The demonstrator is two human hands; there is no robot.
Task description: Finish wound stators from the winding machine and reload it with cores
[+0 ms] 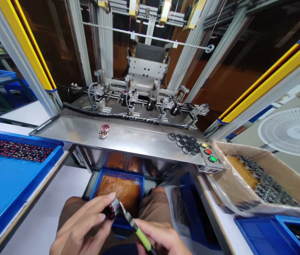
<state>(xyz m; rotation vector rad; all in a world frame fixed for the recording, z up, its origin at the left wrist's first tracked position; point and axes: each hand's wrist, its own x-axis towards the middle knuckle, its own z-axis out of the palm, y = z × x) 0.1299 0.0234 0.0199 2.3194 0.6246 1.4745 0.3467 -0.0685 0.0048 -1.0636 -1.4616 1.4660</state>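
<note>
Between the fingertips and thumb of my left hand [86, 223] is a wound motor stator [113, 208], a small ring with dark red windings, tilted on its side. A thin red wire end sticks out from its right side. My right hand [163, 237] is closed around wire cutters [134, 226] with a green handle. Their pointed metal tip is right beside the stator and the wire end. Whether the jaws touch the wire, I cannot tell. Below both hands, a blue bin [142, 191] lined with brown paper sits between the knees.
Two wound stators [103, 134] stand on the metal ledge [136, 141]. Bare stators [187, 143] cluster near the push buttons [208, 152]. A blue tray [4, 191] at left holds wound stators; a carton [219, 166] at right holds bare ones. Behind stands a winding machine [147, 71].
</note>
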